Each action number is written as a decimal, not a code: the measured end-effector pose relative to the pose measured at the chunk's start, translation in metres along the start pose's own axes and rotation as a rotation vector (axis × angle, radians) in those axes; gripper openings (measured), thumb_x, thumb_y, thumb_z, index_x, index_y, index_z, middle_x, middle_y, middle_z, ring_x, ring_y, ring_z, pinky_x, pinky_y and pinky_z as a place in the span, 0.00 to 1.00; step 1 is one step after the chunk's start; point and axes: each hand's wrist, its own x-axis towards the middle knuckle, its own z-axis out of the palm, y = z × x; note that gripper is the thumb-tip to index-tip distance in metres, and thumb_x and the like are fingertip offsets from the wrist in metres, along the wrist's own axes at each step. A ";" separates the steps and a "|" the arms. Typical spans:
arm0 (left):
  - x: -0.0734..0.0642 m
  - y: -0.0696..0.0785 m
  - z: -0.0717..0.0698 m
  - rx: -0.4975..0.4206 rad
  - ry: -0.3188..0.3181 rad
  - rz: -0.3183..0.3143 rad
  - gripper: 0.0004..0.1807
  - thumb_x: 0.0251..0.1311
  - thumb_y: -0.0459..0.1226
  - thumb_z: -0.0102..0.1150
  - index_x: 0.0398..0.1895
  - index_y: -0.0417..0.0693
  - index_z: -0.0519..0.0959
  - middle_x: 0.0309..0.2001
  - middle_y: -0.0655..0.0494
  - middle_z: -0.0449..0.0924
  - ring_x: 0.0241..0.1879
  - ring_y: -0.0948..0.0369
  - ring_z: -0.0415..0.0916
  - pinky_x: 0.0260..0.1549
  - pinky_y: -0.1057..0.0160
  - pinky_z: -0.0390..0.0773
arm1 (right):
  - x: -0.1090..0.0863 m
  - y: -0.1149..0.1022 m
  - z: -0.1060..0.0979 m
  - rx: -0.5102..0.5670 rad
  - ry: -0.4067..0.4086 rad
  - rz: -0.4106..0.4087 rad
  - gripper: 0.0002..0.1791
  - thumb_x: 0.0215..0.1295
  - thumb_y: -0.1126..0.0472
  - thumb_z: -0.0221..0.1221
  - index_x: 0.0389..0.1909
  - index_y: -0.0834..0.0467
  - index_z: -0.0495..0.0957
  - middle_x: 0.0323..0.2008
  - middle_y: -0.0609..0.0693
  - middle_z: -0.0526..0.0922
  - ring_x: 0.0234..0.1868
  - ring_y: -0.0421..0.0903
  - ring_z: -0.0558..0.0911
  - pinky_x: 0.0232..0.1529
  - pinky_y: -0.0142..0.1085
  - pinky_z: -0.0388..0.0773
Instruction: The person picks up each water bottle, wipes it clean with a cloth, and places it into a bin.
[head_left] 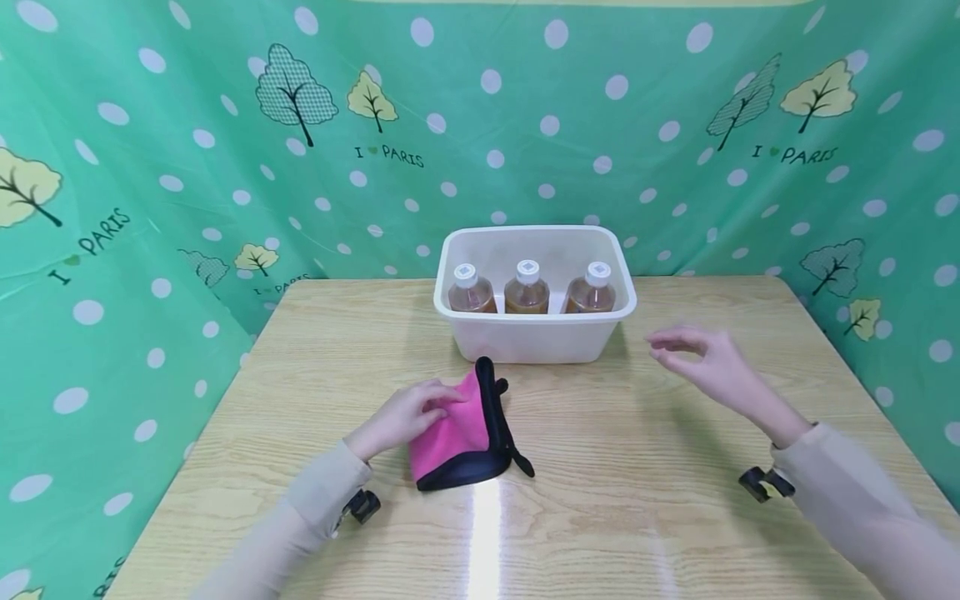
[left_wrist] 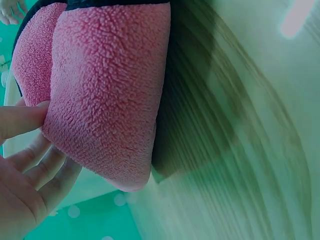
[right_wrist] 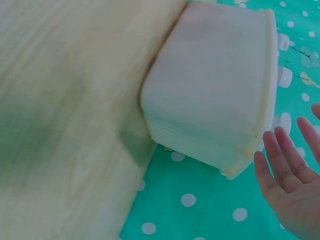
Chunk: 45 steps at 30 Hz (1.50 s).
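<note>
A pink fleece pouch (head_left: 461, 429) with black trim and a black strap along its right side stands on the table in front of the white bin. My left hand (head_left: 418, 408) pinches its upper left edge. The left wrist view shows the thumb on one side of the fleece (left_wrist: 107, 95) and the fingers on the other. To the right of the white bin (head_left: 528, 337), my right hand (head_left: 701, 358) hovers over the table with relaxed fingers and holds nothing. In the right wrist view, those fingers (right_wrist: 285, 165) are spread near the bin's rim.
Three white-capped bottles (head_left: 527, 292) of brown liquid stand in a row inside the bin, at the table's back edge. The wooden table (head_left: 600, 500) reflects a bright light strip. A green dotted cloth (head_left: 525, 108) hangs behind and at both sides.
</note>
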 end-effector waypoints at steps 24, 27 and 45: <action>-0.015 -0.016 -0.027 0.188 -0.081 0.037 0.15 0.49 0.26 0.58 0.40 0.46 0.80 0.31 0.59 0.75 0.28 0.66 0.69 0.29 0.68 0.72 | -0.028 0.020 0.016 -0.012 -0.032 0.061 0.17 0.61 0.56 0.53 0.47 0.61 0.74 0.44 0.57 0.78 0.45 0.54 0.76 0.43 0.43 0.75; -0.014 -0.016 -0.026 0.199 -0.091 0.047 0.15 0.48 0.26 0.58 0.40 0.46 0.80 0.31 0.59 0.76 0.29 0.66 0.70 0.29 0.69 0.73 | -0.029 0.021 0.016 -0.013 -0.022 0.047 0.16 0.61 0.58 0.54 0.47 0.61 0.75 0.44 0.57 0.79 0.44 0.53 0.77 0.42 0.40 0.75; -0.021 -0.022 -0.004 0.183 -0.150 -0.013 0.13 0.49 0.31 0.59 0.41 0.45 0.80 0.28 0.61 0.69 0.27 0.66 0.65 0.26 0.70 0.70 | -0.031 0.022 0.017 -0.002 -0.028 0.064 0.15 0.60 0.58 0.54 0.46 0.61 0.75 0.43 0.57 0.79 0.40 0.30 0.74 0.39 0.25 0.72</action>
